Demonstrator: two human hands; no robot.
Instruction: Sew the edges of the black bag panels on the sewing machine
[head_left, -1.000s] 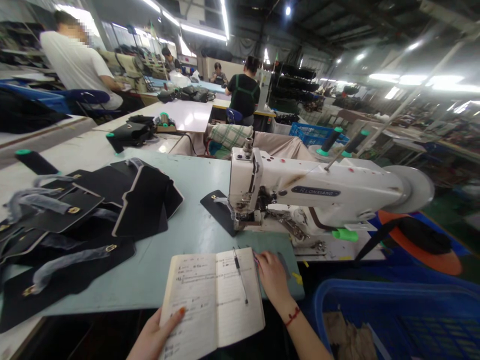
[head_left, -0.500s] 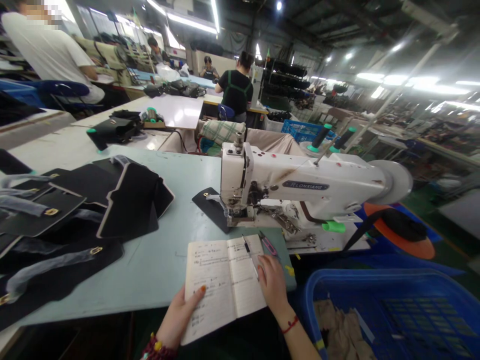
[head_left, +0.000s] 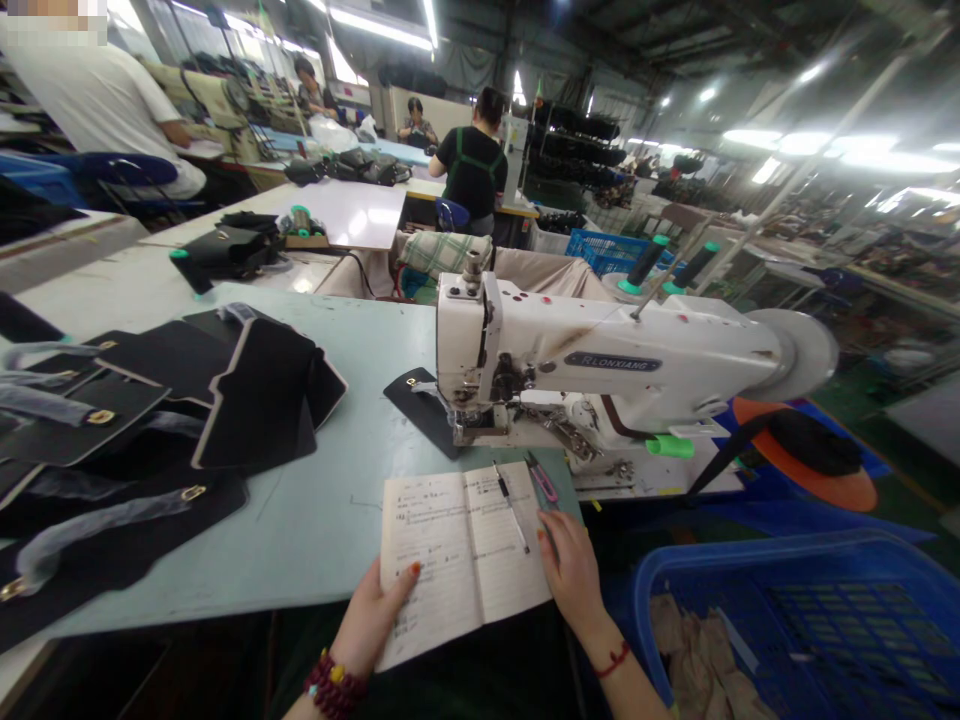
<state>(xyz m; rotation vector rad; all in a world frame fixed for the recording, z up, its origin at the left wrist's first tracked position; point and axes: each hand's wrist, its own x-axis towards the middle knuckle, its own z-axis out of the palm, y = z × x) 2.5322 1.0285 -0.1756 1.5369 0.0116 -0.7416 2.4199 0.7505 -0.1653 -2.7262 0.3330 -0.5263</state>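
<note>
An open notebook [head_left: 431, 610] with handwriting on its pages rests at the front edge of the pale green sewing table. My left hand [head_left: 379, 610] grips its left edge, thumb on the page and the other fingers hidden underneath. At the right edge is my right hand [head_left: 570, 570], fingers bent and thumb along the page's side; the grip underneath is partly hidden. A pen [head_left: 512, 508] lies across the right page, apart from my fingers. Just beyond my right fingertips lie pink-handled thread snips [head_left: 543, 480]. Behind the notebook, a black piece [head_left: 424, 415] lies partly under the sewing machine [head_left: 600, 350].
Several black pieces with plastic-wrapped straps [head_left: 97, 410] cover the table's left side. A blue basket [head_left: 645, 590] with brown cloth stands at the lower right. A black-and-orange hat [head_left: 814, 450] sits beyond it. Other people work at tables behind.
My right hand has slid right and slightly down, off the pen's end to the notebook's edge. The notebook has shifted slightly right and up in view.
</note>
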